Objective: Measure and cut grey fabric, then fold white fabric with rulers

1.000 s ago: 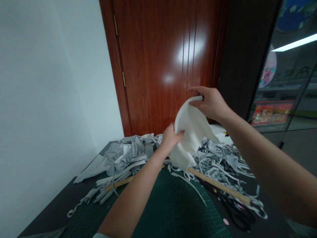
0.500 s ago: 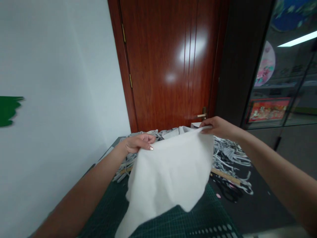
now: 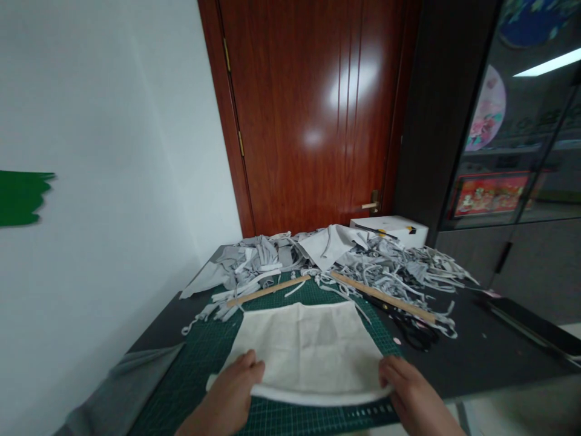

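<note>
The white cloth (image 3: 308,351) lies spread flat on the green cutting mat (image 3: 200,357), its near edge rolled into a soft fold just by the front of the counter (image 3: 476,357); the left hand (image 3: 229,393) rests on the near left corner and the right hand (image 3: 411,393) on the near right corner, fingers curled loosely over the fold and pressing it down rather than pinching it; to my eye the step is smoothing the piece, and it would go best with both palms kept flat and even, easing outward from the middle so the weave stays square to the mat's grid and no ripple gets trapped under the fold; beyond the cloth two wooden rulers (image 3: 381,295) lie angled toward each other, with black scissors (image 3: 411,333) just beside the right one; behind them sits a heap of grey fabric strips (image 3: 394,266), then a white box (image 3: 390,230) near the brown door (image 3: 308,115); a grey sheet (image 3: 122,381) hangs off the counter's left edge.
</note>
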Action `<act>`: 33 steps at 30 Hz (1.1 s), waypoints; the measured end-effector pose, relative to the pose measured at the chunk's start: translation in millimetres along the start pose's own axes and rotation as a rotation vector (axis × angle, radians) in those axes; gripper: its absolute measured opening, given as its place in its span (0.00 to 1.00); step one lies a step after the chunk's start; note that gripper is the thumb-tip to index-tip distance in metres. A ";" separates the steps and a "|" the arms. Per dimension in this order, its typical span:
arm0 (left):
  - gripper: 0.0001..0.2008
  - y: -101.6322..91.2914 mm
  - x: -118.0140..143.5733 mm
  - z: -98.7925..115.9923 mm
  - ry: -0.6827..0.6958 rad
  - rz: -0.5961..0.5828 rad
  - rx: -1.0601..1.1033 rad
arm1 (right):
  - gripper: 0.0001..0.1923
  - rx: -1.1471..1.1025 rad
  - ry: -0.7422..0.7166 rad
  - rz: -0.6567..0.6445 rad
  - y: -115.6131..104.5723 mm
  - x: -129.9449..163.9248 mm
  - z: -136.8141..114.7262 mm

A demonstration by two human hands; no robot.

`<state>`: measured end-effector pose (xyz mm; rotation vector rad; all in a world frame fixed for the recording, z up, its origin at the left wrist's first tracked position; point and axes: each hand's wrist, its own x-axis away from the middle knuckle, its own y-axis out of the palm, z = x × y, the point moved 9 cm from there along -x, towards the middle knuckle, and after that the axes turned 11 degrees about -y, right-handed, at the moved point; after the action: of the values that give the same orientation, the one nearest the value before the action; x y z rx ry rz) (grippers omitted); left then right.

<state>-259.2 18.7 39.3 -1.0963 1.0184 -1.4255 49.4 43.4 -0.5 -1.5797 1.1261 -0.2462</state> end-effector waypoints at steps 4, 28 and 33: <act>0.18 42.1 20.2 -21.0 0.031 -0.090 0.102 | 0.25 -0.075 0.110 -0.180 49.1 35.6 26.3; 0.22 34.0 -159.9 -13.6 -0.140 0.345 -0.168 | 0.30 0.128 0.149 -0.107 96.0 -153.0 29.2; 0.29 39.3 -169.6 -45.2 -0.282 0.191 -0.182 | 0.35 0.238 0.275 -0.199 92.3 -147.5 54.9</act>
<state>-284.2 184.1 -27.0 -1.2554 1.0310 -1.0076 -38.9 198.0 -40.1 -1.4724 1.1009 -0.7222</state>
